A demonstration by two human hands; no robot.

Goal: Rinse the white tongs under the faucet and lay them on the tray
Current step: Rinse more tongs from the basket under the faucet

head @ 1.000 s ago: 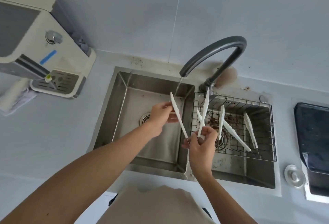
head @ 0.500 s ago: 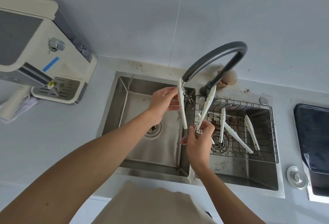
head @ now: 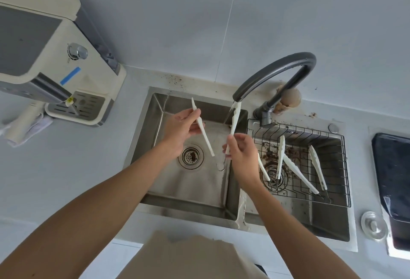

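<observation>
Under faucet (head: 277,72), hands grip tongs (head: 235,121).

Both hands hang over the left basin (head: 155,145) of the sink. The left hand (head: 180,132) holds one pair of tongs (head: 202,128); beside it to the right, the right hand (head: 243,153) holds a second pair (head: 234,119) whose tip reaches up to the faucet (head: 275,72) spout. The drain (head: 190,156) lies below the left hand, between the two wrists. Right of the right hand a wire rack (head: 341,167) sits in the right basin with more tongs (head: 299,174) lying in it. Farther right, a tray (head: 390,167) rests on the counter. Well left of the left hand stands a dispenser (head: 55,56).
</observation>
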